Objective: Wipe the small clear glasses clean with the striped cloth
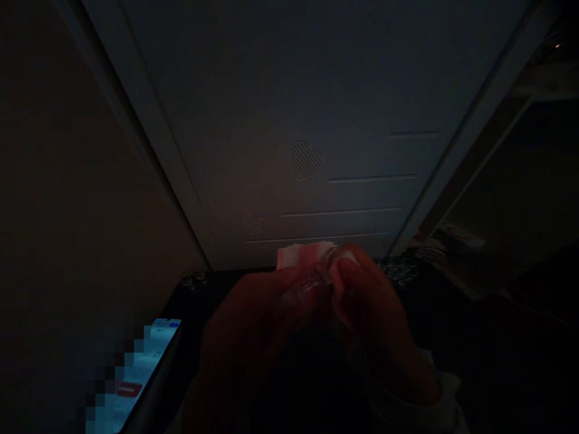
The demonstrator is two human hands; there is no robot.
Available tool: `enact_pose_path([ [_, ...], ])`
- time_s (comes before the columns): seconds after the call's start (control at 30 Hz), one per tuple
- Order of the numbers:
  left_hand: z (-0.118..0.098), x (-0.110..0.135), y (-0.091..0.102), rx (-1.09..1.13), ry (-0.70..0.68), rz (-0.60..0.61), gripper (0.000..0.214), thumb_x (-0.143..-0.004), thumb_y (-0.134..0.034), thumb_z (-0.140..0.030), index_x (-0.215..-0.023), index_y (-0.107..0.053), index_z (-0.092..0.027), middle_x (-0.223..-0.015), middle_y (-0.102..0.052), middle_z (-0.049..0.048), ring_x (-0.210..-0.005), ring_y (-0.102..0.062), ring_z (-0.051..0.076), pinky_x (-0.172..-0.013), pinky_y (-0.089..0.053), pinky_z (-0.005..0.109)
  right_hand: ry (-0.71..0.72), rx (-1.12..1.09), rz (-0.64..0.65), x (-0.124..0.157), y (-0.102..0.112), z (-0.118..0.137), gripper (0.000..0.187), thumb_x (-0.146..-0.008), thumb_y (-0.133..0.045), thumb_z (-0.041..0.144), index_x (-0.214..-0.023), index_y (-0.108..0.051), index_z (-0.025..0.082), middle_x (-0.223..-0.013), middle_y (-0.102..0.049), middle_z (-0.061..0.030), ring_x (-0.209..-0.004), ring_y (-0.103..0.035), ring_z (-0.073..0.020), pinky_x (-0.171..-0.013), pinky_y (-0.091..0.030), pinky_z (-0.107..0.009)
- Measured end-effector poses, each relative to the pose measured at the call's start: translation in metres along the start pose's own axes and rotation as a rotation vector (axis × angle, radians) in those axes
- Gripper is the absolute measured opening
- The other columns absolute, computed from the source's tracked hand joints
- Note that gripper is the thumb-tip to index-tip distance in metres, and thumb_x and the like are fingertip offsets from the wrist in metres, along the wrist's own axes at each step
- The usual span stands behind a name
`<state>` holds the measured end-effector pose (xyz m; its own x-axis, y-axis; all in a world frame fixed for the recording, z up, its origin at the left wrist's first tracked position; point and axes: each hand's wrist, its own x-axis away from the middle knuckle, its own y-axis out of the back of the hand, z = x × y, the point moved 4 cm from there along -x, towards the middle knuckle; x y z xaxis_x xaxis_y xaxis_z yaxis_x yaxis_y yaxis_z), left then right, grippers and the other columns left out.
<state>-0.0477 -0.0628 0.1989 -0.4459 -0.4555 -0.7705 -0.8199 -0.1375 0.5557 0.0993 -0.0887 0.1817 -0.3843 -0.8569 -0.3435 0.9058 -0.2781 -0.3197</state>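
Left hand (pixel 248 307) and right hand (pixel 375 304), close and dim, grasp a clear object (pixel 313 280) between them, pink-and-white material (pixel 294 256) just behind it; handling looks under way, but it's too dark to tell what is done or left

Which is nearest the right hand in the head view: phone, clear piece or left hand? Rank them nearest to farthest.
From the right hand:
1. Clear piece, between the two hands.
2. Left hand, on the piece's left side.
3. Phone, lower left, beyond the left hand.
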Motion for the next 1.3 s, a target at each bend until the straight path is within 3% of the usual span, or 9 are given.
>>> enact_pose_path([
  [0.37, 0.005, 0.003, -0.004, 0.059, -0.006, -0.015, 0.028, -0.087, -0.064, -0.017, -0.112, -0.064, -0.028, -0.103, -0.078, -0.0034, -0.091, -0.075, 0.012, -0.084, -0.057, 0.017, 0.289, 0.367, -0.066, 0.005, 0.01, -0.015, 0.03, -0.096, -0.05, 0.033, -0.068, -0.047, 0.022, -0.053, -0.044, 0.0081, -0.045, -0.037, -0.0075, -0.041, -0.029, -0.019],
  [0.93, -0.002, 0.003, -0.001, 0.107, -0.064, -0.047, 0.018, -0.09, -0.064, -0.018, -0.107, -0.064, -0.023, -0.104, -0.077, 0.0008, -0.097, -0.072, 0.01, -0.088, -0.055, 0.013, 0.279, 0.383, -0.079, 0.006, 0.009, -0.017, 0.03, -0.095, -0.054, 0.042, -0.073, -0.052, 0.022, -0.056, -0.051, 0.0082, -0.047, -0.044, -0.0068, -0.042, -0.033, -0.018],
  [1.3, -0.004, 0.004, 0.001, 0.134, -0.027, -0.026, 0.018, -0.087, -0.067, -0.021, -0.103, -0.067, -0.029, -0.097, -0.079, -0.0013, -0.088, -0.076, 0.018, -0.077, -0.063, 0.025, 0.294, 0.353, -0.113, 0.008, 0.005, -0.013, 0.032, -0.098, -0.047, 0.039, -0.071, -0.052, 0.022, -0.055, -0.051, 0.0063, -0.046, -0.044, -0.009, -0.041, -0.033, -0.021],
])
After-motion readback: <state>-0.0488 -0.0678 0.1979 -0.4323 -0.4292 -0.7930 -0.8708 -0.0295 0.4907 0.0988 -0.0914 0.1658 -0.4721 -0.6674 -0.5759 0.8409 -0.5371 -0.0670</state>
